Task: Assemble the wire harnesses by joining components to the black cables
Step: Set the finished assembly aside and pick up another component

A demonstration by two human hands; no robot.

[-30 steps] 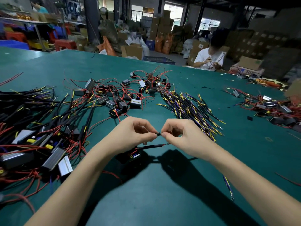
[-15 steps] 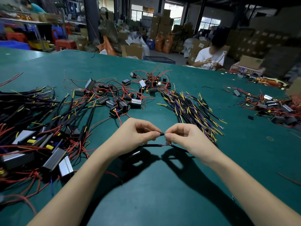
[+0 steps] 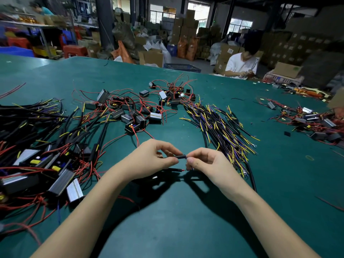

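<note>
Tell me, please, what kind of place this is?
Probably a small factory or workshop for wire assembly. A large green table holds piles of black cables and boxed components with red wires; stacked cardboard boxes stand behind, and another worker sits at the table.

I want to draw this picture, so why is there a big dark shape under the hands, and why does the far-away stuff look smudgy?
Head view: the dark shape is the shadow of the left hand and right hand, cast on the green table by light from above; the back corners look smeared and dim, and the wide lens curves the table's far edge.
</note>
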